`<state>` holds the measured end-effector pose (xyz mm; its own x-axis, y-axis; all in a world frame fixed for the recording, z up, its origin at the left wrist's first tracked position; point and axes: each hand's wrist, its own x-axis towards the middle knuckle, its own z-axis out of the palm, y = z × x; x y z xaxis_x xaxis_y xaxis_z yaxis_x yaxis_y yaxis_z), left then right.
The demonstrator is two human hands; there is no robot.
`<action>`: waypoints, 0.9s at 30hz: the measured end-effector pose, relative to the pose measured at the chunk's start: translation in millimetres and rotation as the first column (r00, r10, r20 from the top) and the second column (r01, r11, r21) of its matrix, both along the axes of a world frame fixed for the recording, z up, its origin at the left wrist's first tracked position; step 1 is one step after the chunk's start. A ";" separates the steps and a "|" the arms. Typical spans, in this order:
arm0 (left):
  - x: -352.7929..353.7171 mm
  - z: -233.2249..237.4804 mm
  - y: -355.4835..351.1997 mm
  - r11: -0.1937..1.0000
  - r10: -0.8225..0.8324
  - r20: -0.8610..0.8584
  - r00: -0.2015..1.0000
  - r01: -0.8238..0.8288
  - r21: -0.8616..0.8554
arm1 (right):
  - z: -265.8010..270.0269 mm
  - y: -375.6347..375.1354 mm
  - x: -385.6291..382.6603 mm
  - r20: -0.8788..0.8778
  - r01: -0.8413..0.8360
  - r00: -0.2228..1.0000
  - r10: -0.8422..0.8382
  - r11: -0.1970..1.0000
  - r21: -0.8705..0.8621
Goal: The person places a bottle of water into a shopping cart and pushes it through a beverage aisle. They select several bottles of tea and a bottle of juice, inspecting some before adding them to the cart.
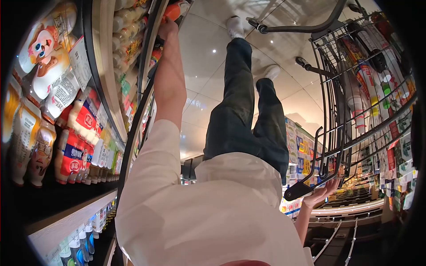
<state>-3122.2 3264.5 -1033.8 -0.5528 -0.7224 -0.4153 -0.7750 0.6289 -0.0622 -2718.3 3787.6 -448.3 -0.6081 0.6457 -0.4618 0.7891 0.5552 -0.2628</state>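
My left arm stretches down along the shelf edge, and my left hand [168, 28] is closed at an orange-red package [177, 9] near the top of the view. Its fingertips are partly hidden, and the package's exact kind does not show. On the right, my right hand [318, 196] is curled at the handle [298, 192] of a shopping cart [341, 146], with some of its fingers behind the dark frame. Inside the wire basket lie bottles and packets, among them a clear plastic cup or bottle [356, 106] and a red-and-white packet [367, 77].
Shelves on the left hold white bottles with a cartoon print [44, 48], red-labelled bottle packs [75, 150] and water bottles [82, 244]. A wooden shelf edge [104, 66] runs beside my arm. Stacked colourful cartons [301, 150] stand behind the cart on the tiled floor [204, 71].
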 end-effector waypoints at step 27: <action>100.8 38.3 77.8 0.621 -0.756 0.134 0.641 0.638 0.455 | -8.3 -3.1 -31.2 -0.044 0.090 0.995 -0.089 0.995 0.031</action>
